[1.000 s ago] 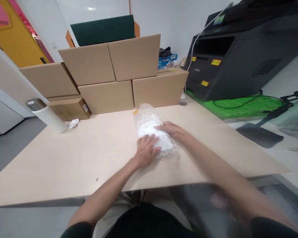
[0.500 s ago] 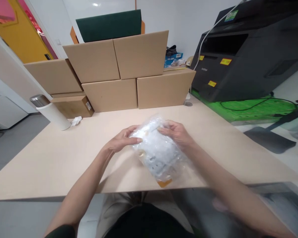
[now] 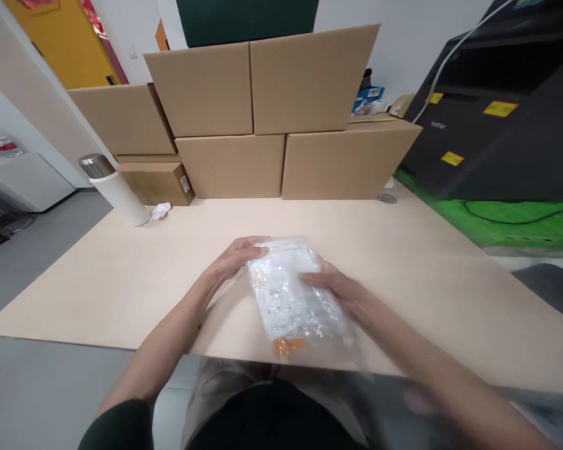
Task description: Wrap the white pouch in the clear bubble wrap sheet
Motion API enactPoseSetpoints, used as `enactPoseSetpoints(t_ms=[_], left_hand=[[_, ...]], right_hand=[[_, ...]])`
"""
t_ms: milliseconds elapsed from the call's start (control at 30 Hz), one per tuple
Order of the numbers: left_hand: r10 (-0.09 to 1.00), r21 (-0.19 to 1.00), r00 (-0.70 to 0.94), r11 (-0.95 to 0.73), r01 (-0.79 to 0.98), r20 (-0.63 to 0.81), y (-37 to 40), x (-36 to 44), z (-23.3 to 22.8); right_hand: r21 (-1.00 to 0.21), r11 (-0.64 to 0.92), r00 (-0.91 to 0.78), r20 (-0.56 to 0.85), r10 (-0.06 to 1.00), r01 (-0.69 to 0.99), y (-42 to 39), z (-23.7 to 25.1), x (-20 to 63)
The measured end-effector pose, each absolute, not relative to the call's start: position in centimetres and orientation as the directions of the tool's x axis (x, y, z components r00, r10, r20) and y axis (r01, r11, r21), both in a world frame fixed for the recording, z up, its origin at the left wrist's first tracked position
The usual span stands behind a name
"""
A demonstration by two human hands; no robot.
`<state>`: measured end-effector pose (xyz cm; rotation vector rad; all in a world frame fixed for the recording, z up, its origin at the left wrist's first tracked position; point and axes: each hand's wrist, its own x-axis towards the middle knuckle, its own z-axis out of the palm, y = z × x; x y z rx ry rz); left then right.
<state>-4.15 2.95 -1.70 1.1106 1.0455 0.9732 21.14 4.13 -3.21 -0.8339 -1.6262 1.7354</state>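
A clear plastic bag (image 3: pixel 286 300) with white contents is held between my two hands, over the near part of the table. What the contents are I cannot make out through the shiny film. An orange patch shows at the bag's lower end. My left hand (image 3: pixel 239 255) is closed on the upper left corner, thumb on top and fingers beneath. On the right edge, my right hand (image 3: pixel 335 281) grips the bag, its thumb lying over the film; it is slightly blurred.
Stacked cardboard boxes (image 3: pixel 229 167) line the back of the pale wooden table (image 3: pixel 98 275). A white bottle with a metal cap (image 3: pixel 119 197) and a crumpled tissue (image 3: pixel 160 211) stand at the left. Right of the table sits a black printer (image 3: pixel 507 137) on a green surface (image 3: pixel 507 228).
The bag has turned a little and its orange end has swung left. My right hand has slid down the bag's right side. The camera view has tilted lower.
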Motion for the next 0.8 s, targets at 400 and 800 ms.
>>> enactPoseSetpoints(t_ms=[400, 800], left_hand=[[0.700, 0.666, -0.630, 0.296, 0.685, 0.337, 7.1, -17.8, -4.1], [0.629, 0.882, -0.738, 0.173, 0.439, 0.244, 8.5, -27.5, -3.3]], right_hand=[[-0.872, -0.486, -0.513, -0.388, 0.766, -0.067, 6.1, -4.8, 20.4], [-0.875, -0.482, -0.523, -0.389, 0.758, -0.047, 6.4, -5.1, 20.2]])
